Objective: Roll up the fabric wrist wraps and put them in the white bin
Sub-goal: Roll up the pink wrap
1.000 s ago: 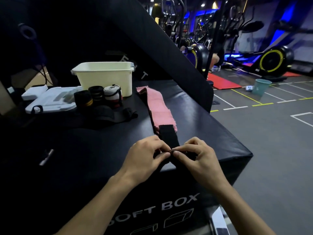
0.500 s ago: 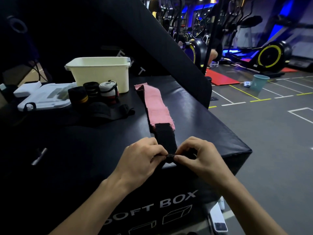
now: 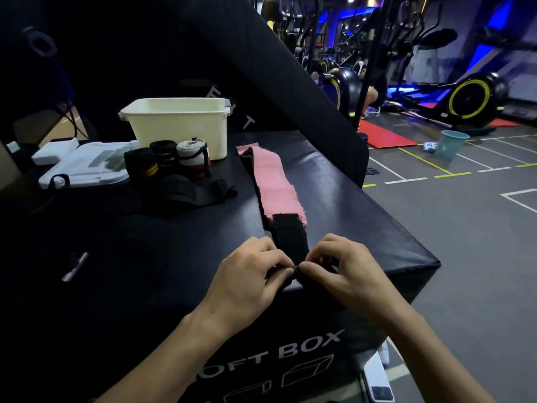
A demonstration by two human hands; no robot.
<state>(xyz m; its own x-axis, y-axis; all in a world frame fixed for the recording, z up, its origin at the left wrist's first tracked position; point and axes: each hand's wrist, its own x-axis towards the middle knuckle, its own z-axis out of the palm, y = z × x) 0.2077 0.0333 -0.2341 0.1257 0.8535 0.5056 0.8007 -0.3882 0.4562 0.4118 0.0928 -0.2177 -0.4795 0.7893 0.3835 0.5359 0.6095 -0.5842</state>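
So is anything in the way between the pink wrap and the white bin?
Nothing visible blocks it. The pink wrap lies flat on the black box, both hands pinching its near end. The white bin sits beyond it, slightly left, top open. Three rolled wraps stand before the bin, left of that path.

A single head-worn view looks forward and down from just above the near edge of the black soft box (image 3: 334, 199), close over the left hand (image 3: 247, 283) and right hand (image 3: 345, 274). It faces across the box top toward the far white bin (image 3: 177, 126), with the gym floor (image 3: 465, 228) spreading right. No second view shares the scene.
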